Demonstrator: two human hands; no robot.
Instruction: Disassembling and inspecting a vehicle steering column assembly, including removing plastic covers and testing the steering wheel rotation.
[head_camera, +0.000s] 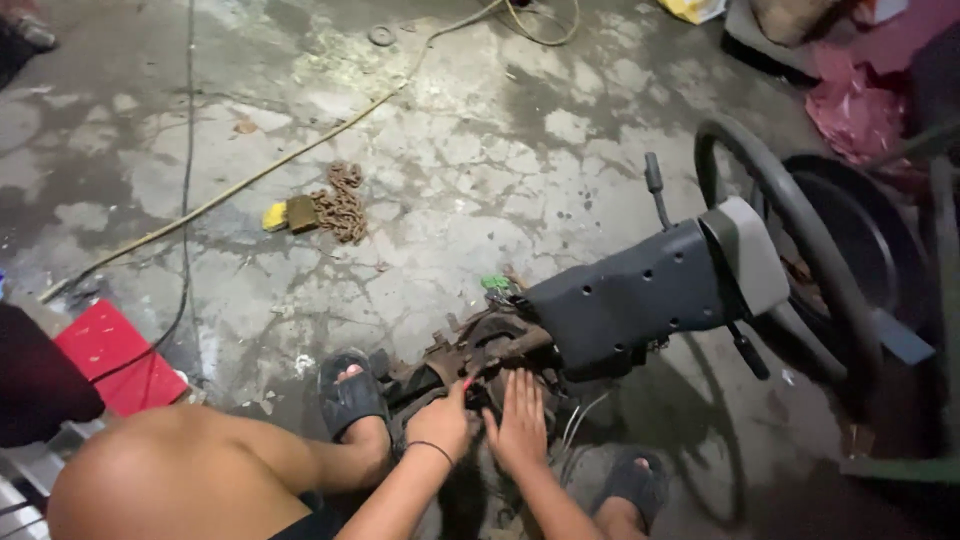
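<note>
Hands (480, 425) press rusty, perhaps greasy column (490, 350).

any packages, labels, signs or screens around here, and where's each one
No signs, screens or readable labels show.
Yellow bag or package: top edge right of centre, cut off by the frame, crumpled.
Pink plastic wrapping: top right corner, wrinkled, beside the steering wheel.
Red flat sheet: floor at left, rectangular, plain.

left hand (438, 422): fingers curled shut, knuckles up | right hand (519, 425): flat, fingers spread, palm down
</note>
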